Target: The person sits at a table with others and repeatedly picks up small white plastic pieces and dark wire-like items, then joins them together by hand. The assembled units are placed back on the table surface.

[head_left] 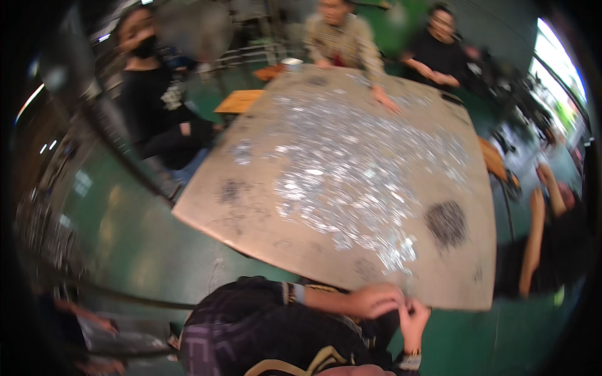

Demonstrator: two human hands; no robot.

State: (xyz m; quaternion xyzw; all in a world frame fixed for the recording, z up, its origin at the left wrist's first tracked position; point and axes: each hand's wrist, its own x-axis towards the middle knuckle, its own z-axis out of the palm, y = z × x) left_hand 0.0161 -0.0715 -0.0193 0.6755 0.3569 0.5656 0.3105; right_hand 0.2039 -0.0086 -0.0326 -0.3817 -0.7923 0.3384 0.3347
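My left hand (377, 301) reaches across from the left, its fingers bent and drawn together at the near edge of the table. Close against it, my right hand (414, 321) comes up from below, with its fingertips meeting those of the left. Anything pinched between them is too small and blurred to make out. Just beyond my hands, many small shiny silver metal pieces (351, 178) lie spread over the brown tabletop (433, 276). A round pile of small dark pieces (446, 224) sits to the right of them.
Across the table a person in a tan shirt (351, 44) rests a hand (385, 100) by the silver pieces. Other people in black stand at the far left (150, 106) and far right (433, 56); another person's arm (533, 244) is at right. A can (291, 64) stands at the far edge.
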